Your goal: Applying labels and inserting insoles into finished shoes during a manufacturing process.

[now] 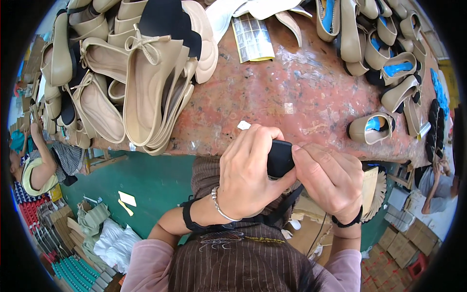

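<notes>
Both my hands meet above the near edge of the workbench, closed around a smooth black rounded piece (280, 158). Much of the piece is covered by fingers, so its kind does not show clearly. My left hand (250, 170) wraps it from the left, thumb below and fingers over the top. On the other side, my right hand (330, 177) pinches its edge between thumb and bent fingers. Just beyond my left fingertips lies a small white scrap (243, 125). A beige shoe (371, 128) with a blue insert stands to the right of my hands.
Beige flats with bows (146, 97) are piled at the bench's left. More beige shoes (377, 51) crowd the right. A printed sheet (253, 39) and white pieces (262, 7) lie at the back of the reddish, worn workbench (272, 92). Other people sit at both far sides.
</notes>
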{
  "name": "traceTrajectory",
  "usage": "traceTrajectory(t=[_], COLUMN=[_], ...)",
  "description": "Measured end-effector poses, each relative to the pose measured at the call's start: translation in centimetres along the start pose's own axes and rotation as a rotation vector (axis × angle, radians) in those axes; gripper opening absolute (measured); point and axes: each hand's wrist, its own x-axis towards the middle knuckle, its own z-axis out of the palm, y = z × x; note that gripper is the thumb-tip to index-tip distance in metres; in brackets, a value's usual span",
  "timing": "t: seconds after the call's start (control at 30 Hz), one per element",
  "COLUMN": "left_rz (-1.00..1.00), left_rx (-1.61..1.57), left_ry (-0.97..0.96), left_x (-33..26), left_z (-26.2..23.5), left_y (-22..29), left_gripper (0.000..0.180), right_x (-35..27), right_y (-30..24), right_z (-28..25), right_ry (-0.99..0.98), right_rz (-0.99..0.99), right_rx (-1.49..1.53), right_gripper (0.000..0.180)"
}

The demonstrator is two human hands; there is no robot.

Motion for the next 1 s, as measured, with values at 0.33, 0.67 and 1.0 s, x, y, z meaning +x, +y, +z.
traceTrajectory(t=[0.33, 0.67, 1.0], left_rz=[0.037, -0.015, -0.138], left_rx=[0.017, -0.049, 0.005], left_ry=[0.000, -0.064, -0.012], left_x=[-0.3, -0.3, -0.2], left_z=[-0.4, -0.8, 0.6], left_y=[-0.5, -1.2, -6.0], left_gripper=[0.054, 0.054, 0.084], right_x=[-0.1, -2.2, -6.5], right_y=[-0.4, 0.8, 9.9], right_z=[1.8, 2.3, 2.5], right_ry=[0.173, 0.466, 0.600], right_rz=[0.202, 0.890, 0.973], right_rx=[0.118, 0.510, -0.161], right_gripper=[0.024, 0.010, 0.042])
